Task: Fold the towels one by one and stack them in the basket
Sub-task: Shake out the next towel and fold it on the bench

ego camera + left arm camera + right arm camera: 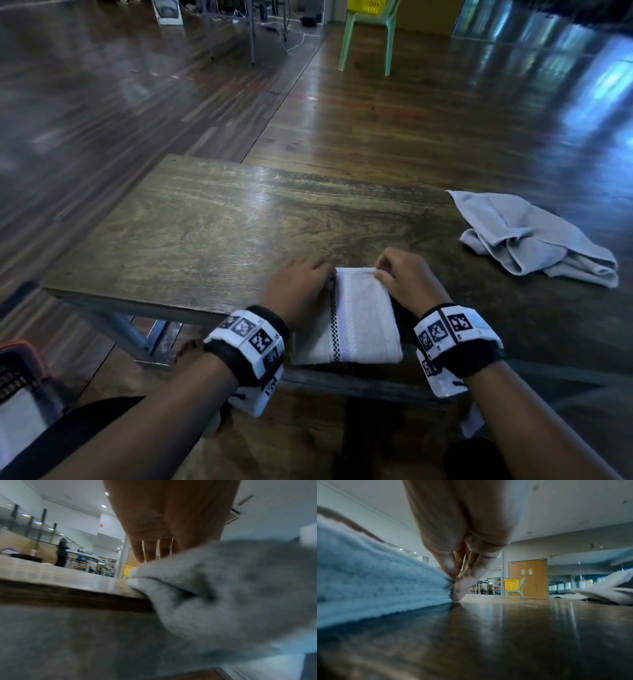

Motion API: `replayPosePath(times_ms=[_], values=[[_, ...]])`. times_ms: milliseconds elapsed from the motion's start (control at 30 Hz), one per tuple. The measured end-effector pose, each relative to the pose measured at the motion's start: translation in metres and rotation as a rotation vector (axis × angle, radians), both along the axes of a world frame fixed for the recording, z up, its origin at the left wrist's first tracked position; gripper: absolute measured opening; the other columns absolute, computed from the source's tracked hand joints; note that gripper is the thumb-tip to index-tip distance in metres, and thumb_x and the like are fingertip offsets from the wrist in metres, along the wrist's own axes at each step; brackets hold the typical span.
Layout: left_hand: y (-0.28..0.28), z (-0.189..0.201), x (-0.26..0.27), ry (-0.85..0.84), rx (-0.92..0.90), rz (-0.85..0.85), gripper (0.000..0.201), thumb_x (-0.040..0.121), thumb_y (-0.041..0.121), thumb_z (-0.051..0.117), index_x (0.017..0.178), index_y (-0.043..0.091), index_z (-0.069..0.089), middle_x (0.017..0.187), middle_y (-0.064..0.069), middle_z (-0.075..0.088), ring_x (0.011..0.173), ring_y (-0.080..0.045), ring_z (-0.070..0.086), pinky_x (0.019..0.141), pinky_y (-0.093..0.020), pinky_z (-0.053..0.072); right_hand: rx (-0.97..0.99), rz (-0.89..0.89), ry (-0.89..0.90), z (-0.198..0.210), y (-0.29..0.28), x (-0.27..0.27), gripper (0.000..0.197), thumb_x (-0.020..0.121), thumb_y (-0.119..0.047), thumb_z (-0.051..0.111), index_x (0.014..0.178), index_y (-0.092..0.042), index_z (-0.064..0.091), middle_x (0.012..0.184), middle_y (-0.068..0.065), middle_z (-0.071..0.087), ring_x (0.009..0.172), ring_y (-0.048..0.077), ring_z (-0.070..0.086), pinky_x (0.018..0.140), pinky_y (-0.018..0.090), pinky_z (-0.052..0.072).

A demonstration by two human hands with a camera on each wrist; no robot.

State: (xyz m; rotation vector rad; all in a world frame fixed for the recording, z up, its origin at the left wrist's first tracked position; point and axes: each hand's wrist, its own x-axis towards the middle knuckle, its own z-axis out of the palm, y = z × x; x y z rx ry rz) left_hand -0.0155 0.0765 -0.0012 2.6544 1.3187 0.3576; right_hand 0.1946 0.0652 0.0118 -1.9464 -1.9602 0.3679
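Two hands on one folded white towel with a checked stripe (356,315) at the wooden table's (191,222) near edge, long axis pointing away. Left hand (298,287) lies flat, fingers straight; right hand (404,277) pinches the far corner. Crumpled grey towel (534,240) lies well right.

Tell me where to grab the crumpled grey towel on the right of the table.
Pinch the crumpled grey towel at its flat far-left corner, coming from above with the right hand. That corner lies spread on the table, apart from the bunched folds.

Green chair (368,32), wooden table (191,219), door (528,578).
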Motion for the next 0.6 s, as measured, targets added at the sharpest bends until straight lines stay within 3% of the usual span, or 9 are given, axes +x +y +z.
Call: replayPosePath(times_ms=[67,167,300,367,433,500,600], values=[[-0.019,-0.004,0.011,0.063,-0.010,-0.029,0.047,0.092,0.034,0.030,0.130,0.012,0.048,0.141,-0.008,0.045,0.131,-0.029,0.039,0.110,-0.040,0.025,0.037,0.018,-0.063,0.000,-0.001,-0.004,0.006,0.088,-0.015,0.058,0.083,-0.014,0.055,0.084,0.001,0.060,0.079,0.020,0.057,0.072,0.035,0.049],[-0.037,-0.017,0.021,0.154,-0.072,0.021,0.083,0.083,0.053,-0.004,0.144,0.007,0.027,0.154,-0.014,0.023,0.144,-0.034,0.014,0.116,-0.046,0.009,0.090,0.051,-0.181,-0.004,0.001,-0.009,0.002,0.087,-0.014,0.058,0.086,-0.013,0.058,0.091,0.004,0.058,0.079,0.024,0.058,0.067,0.032,0.045],[-0.032,-0.032,0.025,0.151,-0.078,0.076,0.083,0.083,0.056,-0.008,0.149,0.009,0.014,0.158,-0.010,0.009,0.146,-0.031,0.000,0.116,-0.045,-0.003,0.125,0.074,-0.456,-0.006,-0.004,-0.015,0.010,0.086,-0.011,0.058,0.092,-0.010,0.067,0.098,0.006,0.054,0.078,0.023,0.057,0.061,0.028,0.039],[-0.027,-0.034,0.026,0.150,-0.079,0.092,0.083,0.082,0.056,-0.008,0.149,0.011,0.011,0.158,-0.008,0.006,0.146,-0.029,-0.001,0.116,-0.043,-0.005,0.156,0.102,-0.576,-0.005,-0.011,-0.019,0.017,0.087,-0.015,0.055,0.098,-0.011,0.068,0.105,0.005,0.059,0.095,0.023,0.056,0.073,0.033,0.041],[-0.025,-0.036,0.027,0.143,-0.068,0.098,0.084,0.082,0.057,-0.009,0.149,0.012,0.011,0.159,-0.007,0.006,0.146,-0.028,-0.001,0.116,-0.042,-0.005,0.085,0.115,-0.558,-0.008,-0.018,-0.023,0.032,0.095,-0.027,0.043,0.116,-0.013,0.061,0.123,0.005,0.056,0.118,0.023,0.048,0.094,0.037,0.037],[-0.022,-0.037,0.028,0.121,-0.058,0.100,0.086,0.082,0.059,-0.011,0.149,0.012,0.014,0.158,-0.007,0.008,0.146,-0.027,0.002,0.117,-0.043,-0.002,-0.049,0.077,-0.433,-0.016,-0.026,-0.026,0.047,0.099,-0.035,0.029,0.138,-0.011,0.042,0.146,0.005,0.039,0.138,0.021,0.029,0.109,0.040,0.025],[-0.018,-0.038,0.027,0.118,-0.052,0.101,0.081,0.083,0.055,-0.010,0.150,0.014,0.013,0.159,-0.004,0.008,0.146,-0.023,0.001,0.117,-0.042,-0.001,-0.189,0.018,-0.308,-0.030,-0.035,-0.027,0.058,0.100,-0.041,0.017,0.150,-0.012,0.011,0.160,0.004,0.005,0.147,0.017,0.003,0.117,0.043,0.010]])
